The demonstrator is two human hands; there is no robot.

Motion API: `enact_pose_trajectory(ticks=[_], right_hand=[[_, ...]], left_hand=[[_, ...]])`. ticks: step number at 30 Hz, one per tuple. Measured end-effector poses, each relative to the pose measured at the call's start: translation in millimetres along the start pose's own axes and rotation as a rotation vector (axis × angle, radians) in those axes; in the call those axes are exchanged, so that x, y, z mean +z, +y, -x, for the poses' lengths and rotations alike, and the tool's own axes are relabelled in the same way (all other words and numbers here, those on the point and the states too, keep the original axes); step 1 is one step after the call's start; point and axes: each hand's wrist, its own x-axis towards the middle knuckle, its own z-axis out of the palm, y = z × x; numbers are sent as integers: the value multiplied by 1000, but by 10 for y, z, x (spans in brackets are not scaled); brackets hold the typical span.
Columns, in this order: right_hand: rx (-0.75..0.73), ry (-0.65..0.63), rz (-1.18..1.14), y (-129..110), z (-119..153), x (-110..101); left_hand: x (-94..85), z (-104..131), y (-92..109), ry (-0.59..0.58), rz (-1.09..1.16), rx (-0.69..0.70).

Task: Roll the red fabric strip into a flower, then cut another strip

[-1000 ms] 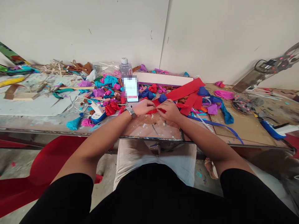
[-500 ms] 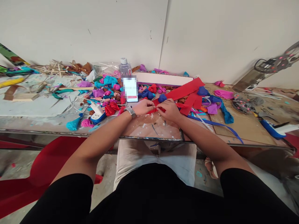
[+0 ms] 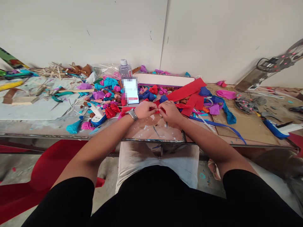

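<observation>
Near the table's front, my left hand (image 3: pixel 145 110) and my right hand (image 3: pixel 169 112) meet fingertip to fingertip. Both are closed in a pinch on a red crepe paper strip (image 3: pixel 184 106), mostly hidden by the fingers, with an end showing past my right hand. Wider red paper strips (image 3: pixel 187 90) lie just behind and to the right. A crumpled dark blue paper piece (image 3: pixel 163 99) sits behind my right hand. Beyond my left hand stands a phone (image 3: pixel 131 91) with a lit, blurred screen, before a clear bottle (image 3: pixel 125 68).
Several small coloured paper bundles (image 3: pixel 113 108) spread left of the phone. A blue and white power strip (image 3: pixel 98 119) with a plug and cable lies at the left. Green-handled pliers (image 3: pixel 61 95) rest farther left. At the right are a cardboard sheet (image 3: pixel 233 127) and a tilted brown bottle (image 3: pixel 249 78).
My hands stay in nearly the same place, with small finger shifts on the red paper. The view has turned slightly.
</observation>
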Motion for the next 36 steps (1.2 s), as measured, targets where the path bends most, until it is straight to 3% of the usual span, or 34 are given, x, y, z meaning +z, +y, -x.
enact_pose_trajectory(ticks=[6,12,25,36], right_hand=[[17,-6,-32,24,-8,37],[23,48,-126,73,0,29],[28,20,-92,62,-12,37],[-2,36,-78,67,2,37]], left_hand=[[11,12,11,27,-144,101],[13,10,-18,32,-150,94],[-14,7,-4,-19,-127,-27],[10,17,-2,-32,-89,-6]])
